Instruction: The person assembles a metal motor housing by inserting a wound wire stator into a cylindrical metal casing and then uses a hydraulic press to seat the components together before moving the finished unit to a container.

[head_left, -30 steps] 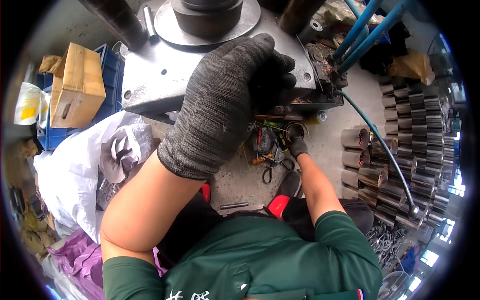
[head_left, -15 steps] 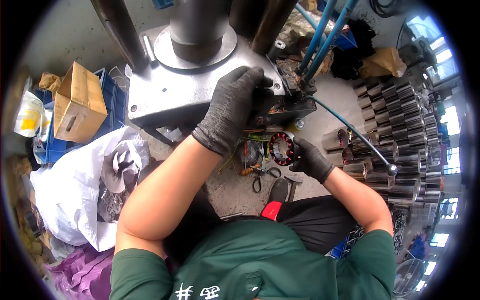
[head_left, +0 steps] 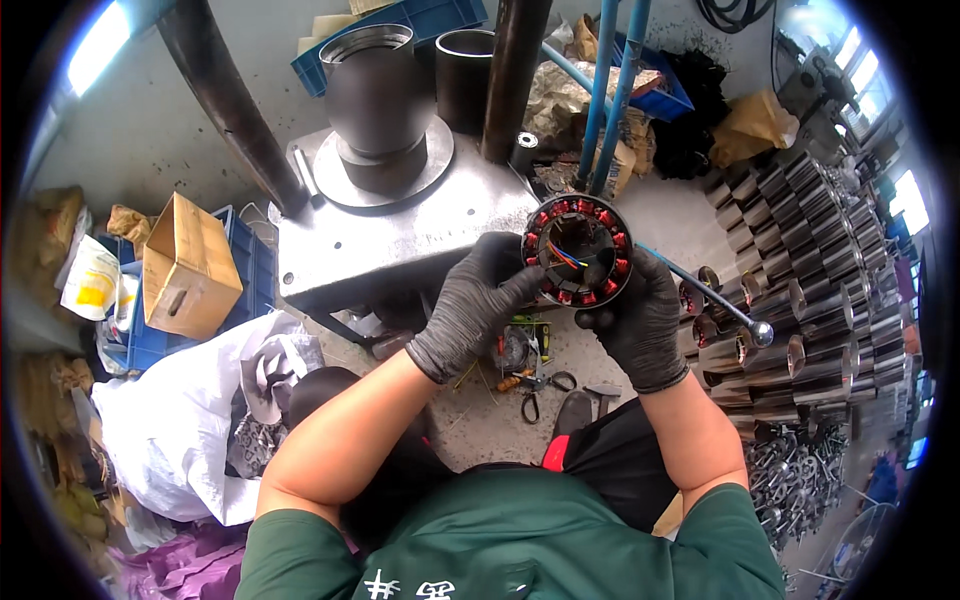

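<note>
A ring-shaped motor stator [head_left: 617, 246] with red windings is held up in front of the metal plate's right corner, its open end facing me. Blue, yellow and red wires lie inside its dark hollow. My right hand [head_left: 645, 325], in a dark glove, is closed round the lower right of the stator. My left hand [head_left: 470, 308], gloved alike, grips its left rim, with the thumb across the edge and the other fingers partly hidden. Behind them, a round flanged post [head_left: 385, 165] stands on the thick metal plate [head_left: 360, 245] of a machine.
Shiny metal cylinders [head_left: 790, 290] stand in rows on the right, with a ball-ended lever [head_left: 745, 325] before them. Scissors [head_left: 533, 392] and a hammer [head_left: 602, 392] lie on the floor. A white sack [head_left: 170, 425] and a cardboard box [head_left: 190, 270] are at left.
My left hand has come off the metal plate to the stator. My right hand has raised the stator from low over the floor. The view has tilted up slightly.
</note>
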`<action>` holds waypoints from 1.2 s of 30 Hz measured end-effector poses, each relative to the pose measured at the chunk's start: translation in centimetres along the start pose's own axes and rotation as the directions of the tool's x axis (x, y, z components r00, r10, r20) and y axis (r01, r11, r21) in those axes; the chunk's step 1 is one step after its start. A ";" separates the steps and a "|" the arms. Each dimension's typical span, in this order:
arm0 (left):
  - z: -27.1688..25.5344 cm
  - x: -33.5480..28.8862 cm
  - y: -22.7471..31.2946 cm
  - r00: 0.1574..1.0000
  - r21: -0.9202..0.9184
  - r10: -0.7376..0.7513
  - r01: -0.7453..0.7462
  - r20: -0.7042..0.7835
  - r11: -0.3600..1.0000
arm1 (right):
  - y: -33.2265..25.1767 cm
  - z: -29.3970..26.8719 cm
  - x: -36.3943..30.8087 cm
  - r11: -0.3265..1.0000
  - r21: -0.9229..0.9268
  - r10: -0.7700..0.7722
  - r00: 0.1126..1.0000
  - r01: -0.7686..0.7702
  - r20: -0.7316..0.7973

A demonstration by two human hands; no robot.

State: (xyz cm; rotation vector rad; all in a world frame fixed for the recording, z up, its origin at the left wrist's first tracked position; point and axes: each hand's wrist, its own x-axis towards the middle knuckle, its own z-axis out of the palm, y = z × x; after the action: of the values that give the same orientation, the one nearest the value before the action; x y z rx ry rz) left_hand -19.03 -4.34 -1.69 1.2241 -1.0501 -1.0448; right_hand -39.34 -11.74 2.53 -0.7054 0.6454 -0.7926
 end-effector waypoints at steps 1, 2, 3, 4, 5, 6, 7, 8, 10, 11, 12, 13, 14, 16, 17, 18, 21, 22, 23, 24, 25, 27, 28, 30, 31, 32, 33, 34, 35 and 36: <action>0.2 -0.1 0.1 1.000 -0.012 -0.001 0.001 -0.010 1.000 | -0.1 -0.1 0.2 1.000 -0.011 -0.022 1.000 0.022 -0.005; 0.4 -0.3 0.4 1.000 -0.030 -0.010 0.010 -0.021 0.999 | -0.1 -0.3 0.2 0.999 -0.024 -0.038 0.999 0.038 -0.017; 0.2 -0.3 0.1 1.000 -0.057 0.004 -0.005 -0.021 0.998 | -0.2 -0.4 0.3 0.999 -0.013 -0.038 0.998 0.037 -0.047; -0.3 -0.1 -0.3 1.000 -0.083 0.018 -0.020 -0.021 0.996 | -0.5 -0.2 0.5 0.999 -0.001 -0.037 0.996 0.037 -0.077; -1.0 0.0 -0.6 0.999 -0.108 0.036 -0.039 -0.029 0.993 | -0.6 -0.1 0.8 0.999 0.008 -0.033 0.994 0.034 -0.099; -1.8 0.4 -0.7 0.994 0.195 0.111 -0.109 -0.002 0.975 | -0.9 -0.8 1.0 0.999 0.030 -0.024 0.997 0.026 -0.071; -2.6 1.0 -0.8 0.983 0.478 0.176 -0.177 0.048 0.860 | -1.2 -2.1 1.2 0.998 0.053 -0.016 0.999 0.018 -0.043; -3.0 1.2 -0.8 0.969 0.714 0.221 -0.233 0.112 0.661 | -1.4 -2.5 1.4 0.997 0.078 -0.005 1.000 0.006 -0.013; -2.5 1.1 -0.7 0.957 0.680 0.274 -0.261 0.090 0.685 | -1.9 -2.5 1.2 0.995 0.097 0.004 0.999 0.000 -0.042; -2.2 0.9 -0.4 0.951 0.666 0.300 -0.273 0.077 0.694 | -2.0 -3.0 1.3 0.993 0.117 0.005 1.000 -0.003 -0.012; -2.0 0.8 -0.3 0.944 0.651 0.325 -0.286 0.063 0.703 | -2.0 -3.3 1.3 0.991 0.136 0.005 1.000 -0.007 0.019; -1.5 0.9 -0.3 0.944 0.483 0.322 -0.316 0.073 0.816 | -1.9 -3.4 1.3 0.989 0.145 0.008 1.000 -0.010 0.019; -0.9 0.9 0.0 0.972 0.385 0.232 -0.233 0.049 0.893 | -1.8 -3.3 1.2 0.988 0.157 0.011 1.000 -0.014 0.020; 0.2 0.6 0.7 0.999 0.168 0.040 -0.044 0.031 0.985 | -1.5 -3.0 1.0 0.989 0.149 -0.009 1.000 0.009 0.002; 0.2 0.8 0.7 0.998 0.296 0.049 -0.059 0.042 0.953 | -1.3 -2.4 0.8 0.991 0.127 -0.031 0.999 0.032 -0.016; 0.4 1.0 0.6 0.998 0.269 0.011 -0.027 0.060 0.963 | -1.0 -2.0 0.7 0.993 0.105 -0.052 0.998 0.056 -0.032; 1.1 1.7 0.1 0.990 0.163 -0.102 0.086 0.093 0.983 | -0.1 -2.2 0.8 0.995 0.068 -0.077 0.997 0.076 0.003; 1.3 1.9 -0.3 0.986 0.110 -0.143 0.133 0.083 0.985 | 0.2 -2.3 0.9 0.994 0.049 -0.094 0.995 0.093 0.019; 1.7 2.0 -0.3 0.975 0.034 -0.204 0.202 0.087 0.979 | 0.4 -2.5 0.9 0.994 0.031 -0.110 0.993 0.109 0.034; 1.9 2.0 -0.3 0.960 -0.041 -0.265 0.269 0.096 0.962 | 0.5 -2.6 0.9 0.992 0.012 -0.126 0.991 0.125 0.048; 2.0 1.8 -0.3 0.960 -0.133 -0.251 0.267 0.122 0.955 | 0.6 -2.6 0.8 0.988 -0.018 -0.150 0.988 0.151 0.039; 2.2 1.7 -0.5 0.965 -0.176 -0.249 0.260 0.085 0.949 | 0.7 -2.4 0.9 0.976 -0.077 -0.203 0.979 0.204 0.028; 2.3 1.6 -0.6 0.966 -0.198 -0.248 0.257 0.066 0.946 | 0.7 -2.2 0.9 0.977 -0.061 -0.204 0.979 0.204 0.014; 1.1 1.8 -0.9 0.966 -0.248 -0.257 0.259 0.039 0.934 | 0.6 -2.0 0.9 0.978 -0.030 -0.206 0.978 0.205 -0.017; 0.4 1.9 -1.1 0.965 -0.273 -0.262 0.259 0.025 0.927 | 0.6 -2.1 0.9 0.981 -0.019 -0.193 0.981 0.193 -0.021; 0.1 2.1 -1.4 0.980 -0.224 -0.190 0.171 -0.063 0.959 | 0.4 -2.2 0.9 0.983 -0.008 -0.183 0.983 0.183 -0.023; -0.1 2.3 -2.0 0.983 -0.167 -0.111 0.086 -0.148 0.982 | 0.2 -2.3 0.8 0.985 0.003 -0.172 0.985 0.172 -0.024; -0.4 2.4 -2.3 0.974 -0.103 -0.027 0.004 -0.227 0.995 | -0.1 -2.4 0.8 0.987 0.021 -0.161 0.987 0.161 0.007; -0.4 2.5 -1.3 0.986 0.027 -0.053 0.058 -0.157 0.998 | -0.3 -3.0 0.7 0.987 0.038 -0.155 0.988 0.154 0.023; -0.1 2.2 -0.7 0.983 0.099 0.067 -0.051 -0.170 0.994 | -0.3 -3.2 0.7 0.988 0.059 -0.143 0.988 0.140 0.053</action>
State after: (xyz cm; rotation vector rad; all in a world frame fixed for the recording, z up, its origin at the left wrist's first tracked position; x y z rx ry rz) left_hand -18.50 -6.48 -2.24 1.3267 -1.0032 -0.8355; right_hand -41.44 -13.47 0.72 -0.7273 0.5240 -0.9148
